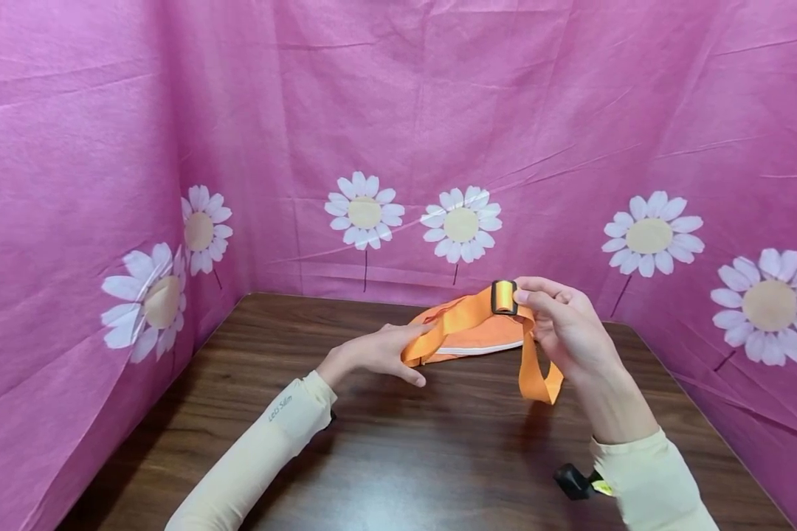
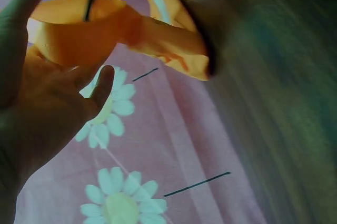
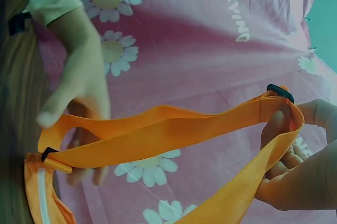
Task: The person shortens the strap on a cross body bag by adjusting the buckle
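Note:
An orange waist bag (image 1: 481, 333) with a white zipper lies at the far part of the table. Its wide orange strap (image 3: 158, 132) rises from the bag in a long loop. My right hand (image 1: 574, 339) pinches the strap beside a black slider buckle (image 3: 280, 93), holding that part up above the bag. From there the strap hangs in a loose bend below the right hand. Beside the bag's left end is my left hand (image 1: 385, 350), its thumb apart and fingers extended. In the right wrist view its fingers pass behind the strap near the bag.
The dark wooden table (image 1: 398, 457) reaches back to a pink curtain (image 1: 385, 96) printed with white daisies, which also hangs along both sides. A small black piece (image 1: 573, 481) sticks out at the right sleeve's cuff.

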`<state>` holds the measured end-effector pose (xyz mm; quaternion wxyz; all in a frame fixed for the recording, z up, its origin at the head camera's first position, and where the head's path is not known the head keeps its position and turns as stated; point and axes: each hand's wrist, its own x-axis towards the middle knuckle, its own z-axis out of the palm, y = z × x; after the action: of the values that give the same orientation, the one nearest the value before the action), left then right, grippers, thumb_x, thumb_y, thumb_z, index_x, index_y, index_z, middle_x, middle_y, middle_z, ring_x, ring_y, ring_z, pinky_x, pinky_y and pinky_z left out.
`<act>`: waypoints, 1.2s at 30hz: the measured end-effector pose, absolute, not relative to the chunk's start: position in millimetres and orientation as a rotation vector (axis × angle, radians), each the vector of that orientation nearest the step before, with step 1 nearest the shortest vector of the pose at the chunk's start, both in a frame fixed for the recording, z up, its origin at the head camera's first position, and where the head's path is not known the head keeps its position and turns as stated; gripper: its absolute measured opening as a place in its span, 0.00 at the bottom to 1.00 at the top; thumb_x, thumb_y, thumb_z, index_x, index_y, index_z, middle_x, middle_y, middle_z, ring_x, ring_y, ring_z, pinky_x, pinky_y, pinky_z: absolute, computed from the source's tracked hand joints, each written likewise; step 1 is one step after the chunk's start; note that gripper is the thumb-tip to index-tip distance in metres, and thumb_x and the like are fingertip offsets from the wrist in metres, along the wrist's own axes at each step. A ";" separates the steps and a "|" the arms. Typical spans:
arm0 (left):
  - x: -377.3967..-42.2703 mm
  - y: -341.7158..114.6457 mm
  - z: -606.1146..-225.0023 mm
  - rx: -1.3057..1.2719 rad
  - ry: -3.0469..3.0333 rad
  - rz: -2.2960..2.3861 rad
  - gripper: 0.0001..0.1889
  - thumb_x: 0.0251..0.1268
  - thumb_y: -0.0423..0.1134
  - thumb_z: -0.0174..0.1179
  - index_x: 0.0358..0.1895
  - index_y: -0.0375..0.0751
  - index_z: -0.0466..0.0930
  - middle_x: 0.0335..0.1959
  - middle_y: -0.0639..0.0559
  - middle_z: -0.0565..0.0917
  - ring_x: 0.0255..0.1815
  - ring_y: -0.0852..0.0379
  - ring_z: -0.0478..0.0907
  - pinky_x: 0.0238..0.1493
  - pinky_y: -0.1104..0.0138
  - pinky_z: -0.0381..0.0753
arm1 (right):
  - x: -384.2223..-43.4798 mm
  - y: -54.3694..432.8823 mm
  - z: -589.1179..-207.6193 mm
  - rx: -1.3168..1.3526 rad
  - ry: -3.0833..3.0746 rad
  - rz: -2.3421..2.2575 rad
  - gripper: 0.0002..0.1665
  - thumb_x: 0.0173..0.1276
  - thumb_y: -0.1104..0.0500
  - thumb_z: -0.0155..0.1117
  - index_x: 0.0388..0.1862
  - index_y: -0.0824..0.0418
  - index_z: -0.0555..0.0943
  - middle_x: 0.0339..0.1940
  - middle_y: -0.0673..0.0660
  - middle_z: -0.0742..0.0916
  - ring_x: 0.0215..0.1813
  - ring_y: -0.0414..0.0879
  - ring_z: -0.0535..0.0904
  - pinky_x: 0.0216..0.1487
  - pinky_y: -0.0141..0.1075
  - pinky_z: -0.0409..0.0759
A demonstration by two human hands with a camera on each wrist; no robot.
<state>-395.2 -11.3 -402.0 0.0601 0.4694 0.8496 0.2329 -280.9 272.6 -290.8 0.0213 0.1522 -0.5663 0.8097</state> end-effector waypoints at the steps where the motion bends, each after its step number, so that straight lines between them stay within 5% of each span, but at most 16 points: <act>1: -397.4 -11.9 -403.7 1.409 2.588 0.710 0.53 0.54 0.56 0.77 0.81 0.48 0.56 0.71 0.59 0.68 0.64 0.62 0.67 0.66 0.52 0.62 | -280.3 273.8 -289.4 0.483 -1.740 2.518 0.11 0.74 0.72 0.58 0.41 0.62 0.87 0.34 0.53 0.88 0.36 0.41 0.81 0.34 0.30 0.74; 8: -411.3 -14.7 -413.0 1.419 2.667 0.850 0.28 0.50 0.47 0.80 0.53 0.51 0.78 0.39 0.60 0.79 0.42 0.60 0.75 0.47 0.64 0.75 | -278.4 283.2 -278.1 0.546 -1.579 2.568 0.11 0.75 0.73 0.56 0.42 0.65 0.86 0.36 0.56 0.88 0.39 0.44 0.83 0.42 0.33 0.80; 14: -418.0 -22.0 -415.2 1.405 2.721 0.894 0.18 0.53 0.42 0.77 0.41 0.51 0.76 0.33 0.49 0.81 0.34 0.53 0.76 0.34 0.67 0.72 | -279.0 294.7 -272.3 0.595 -1.410 2.608 0.14 0.76 0.73 0.51 0.41 0.68 0.86 0.35 0.58 0.88 0.36 0.45 0.82 0.41 0.33 0.80; 20: -430.5 -44.1 -413.9 1.350 2.741 0.951 0.15 0.59 0.39 0.75 0.45 0.48 0.79 0.34 0.50 0.83 0.37 0.43 0.81 0.35 0.65 0.76 | -280.7 305.8 -271.6 0.613 -1.372 2.637 0.16 0.77 0.74 0.49 0.42 0.71 0.86 0.35 0.59 0.88 0.35 0.46 0.83 0.42 0.34 0.81; 30: -451.5 -95.0 -403.9 1.415 2.789 0.914 0.13 0.60 0.33 0.74 0.45 0.47 0.82 0.32 0.56 0.81 0.33 0.49 0.78 0.37 0.60 0.78 | -292.2 315.0 -283.8 0.390 -1.725 2.436 0.12 0.73 0.72 0.59 0.38 0.62 0.89 0.34 0.51 0.88 0.37 0.41 0.80 0.33 0.30 0.75; 36: -454.8 -101.7 -412.3 1.302 2.749 0.829 0.14 0.61 0.32 0.73 0.47 0.44 0.81 0.35 0.54 0.81 0.40 0.44 0.78 0.44 0.58 0.78 | -306.1 308.0 -303.0 0.308 -1.826 2.432 0.08 0.72 0.69 0.65 0.39 0.59 0.89 0.35 0.50 0.88 0.34 0.39 0.82 0.31 0.28 0.74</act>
<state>-454.8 -101.7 -412.3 -0.0054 0.4130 0.8720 0.2628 -306.1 308.0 -303.0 0.0422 0.1005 -0.5968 0.7949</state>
